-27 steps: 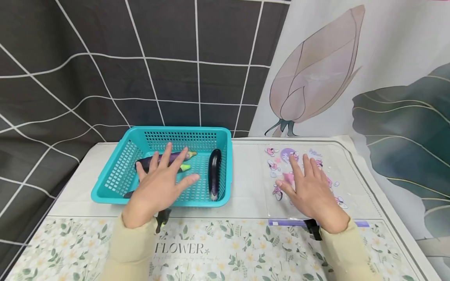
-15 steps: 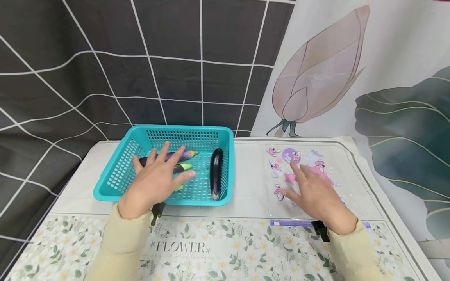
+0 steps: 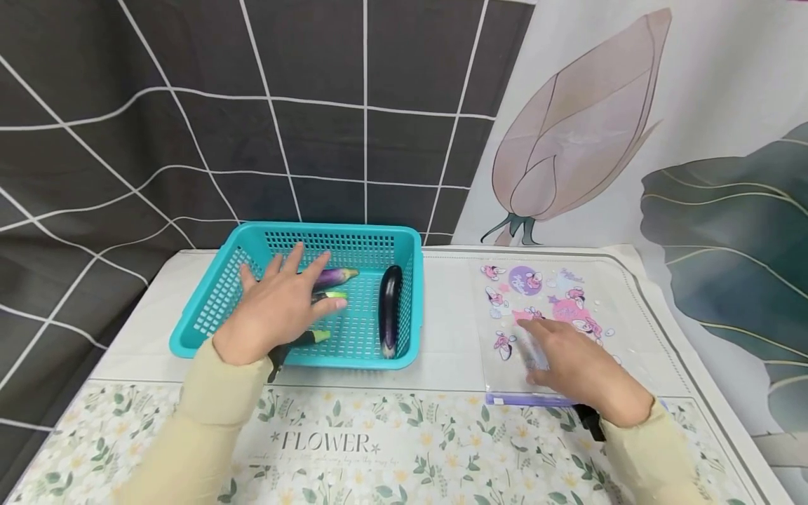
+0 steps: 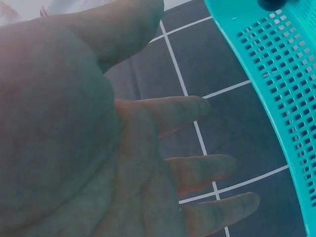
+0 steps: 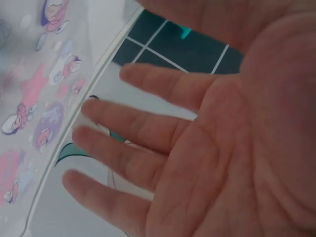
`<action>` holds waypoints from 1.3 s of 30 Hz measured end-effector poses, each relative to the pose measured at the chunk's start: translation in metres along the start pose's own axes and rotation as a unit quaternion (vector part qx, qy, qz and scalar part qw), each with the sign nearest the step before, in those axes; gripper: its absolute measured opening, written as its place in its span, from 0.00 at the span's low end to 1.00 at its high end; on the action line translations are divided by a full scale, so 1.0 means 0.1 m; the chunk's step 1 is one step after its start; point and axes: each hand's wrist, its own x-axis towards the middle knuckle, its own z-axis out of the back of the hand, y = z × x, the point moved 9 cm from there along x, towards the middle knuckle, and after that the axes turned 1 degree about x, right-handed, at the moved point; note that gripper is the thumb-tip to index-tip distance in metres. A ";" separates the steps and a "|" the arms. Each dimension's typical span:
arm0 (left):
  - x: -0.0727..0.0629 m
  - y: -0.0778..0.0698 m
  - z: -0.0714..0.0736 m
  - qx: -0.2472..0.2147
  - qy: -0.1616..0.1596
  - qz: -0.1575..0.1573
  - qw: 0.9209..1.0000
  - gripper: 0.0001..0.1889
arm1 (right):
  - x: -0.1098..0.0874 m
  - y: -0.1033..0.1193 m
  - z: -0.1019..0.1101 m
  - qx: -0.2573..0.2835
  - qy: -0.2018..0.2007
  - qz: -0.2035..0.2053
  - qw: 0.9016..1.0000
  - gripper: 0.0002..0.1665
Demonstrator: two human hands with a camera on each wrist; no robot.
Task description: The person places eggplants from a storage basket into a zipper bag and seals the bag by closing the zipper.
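My left hand (image 3: 268, 308) is over the left part of a teal plastic basket (image 3: 328, 228), fingers spread and nothing in its grasp. Several dark eggplants lie inside: a glossy one (image 3: 390, 312) along the right wall, a purple one (image 3: 331, 278) behind the fingers, others with green stems, partly hidden by the hand. My right hand (image 3: 577, 361) is above a clear zip bag (image 3: 524, 282) with pink and purple cartoon prints, palm down, thumb apart from the fingers. The right wrist view shows that palm (image 5: 217, 158) with nothing in it. A bare palm (image 4: 74, 148) also fills the left wrist view.
A white cloth and a floral mat (image 3: 391, 463) lettered FLOWER cover the table. Behind it hang a dark grid-patterned curtain (image 3: 315, 140) and a pale one with a large flower bud (image 3: 536, 154). The bag's purple zip strip (image 3: 527, 400) lies along the mat's edge.
My left hand has drawn slightly back and left, uncovering more of the eggplants' stems. My right hand has shifted right and towards me, its fingers now closer together. Basket and bag stay put.
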 end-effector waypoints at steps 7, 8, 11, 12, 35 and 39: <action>0.11 0.06 -0.02 0.026 0.025 0.014 0.999 0.44 | -0.04 -0.06 -0.06 -0.001 0.028 0.010 1.000 0.44; 0.13 0.07 -0.02 0.031 0.030 0.015 0.999 0.44 | -0.05 -0.06 -0.07 -0.001 0.028 0.011 1.000 0.43; 0.18 0.10 -0.02 0.040 0.042 0.019 0.998 0.44 | -0.08 -0.08 -0.10 0.000 0.035 0.016 0.999 0.41; 0.19 0.11 -0.02 0.044 0.044 0.019 0.998 0.44 | -0.08 -0.09 -0.11 -0.001 0.040 0.016 0.999 0.40; 0.55 0.34 -0.03 0.080 0.094 0.041 0.992 0.40 | -0.14 -0.13 -0.34 -0.003 0.110 0.004 0.994 0.30; 0.61 0.37 -0.03 0.079 0.097 0.042 0.991 0.39 | -0.14 -0.16 -0.37 -0.004 0.116 -0.004 0.993 0.31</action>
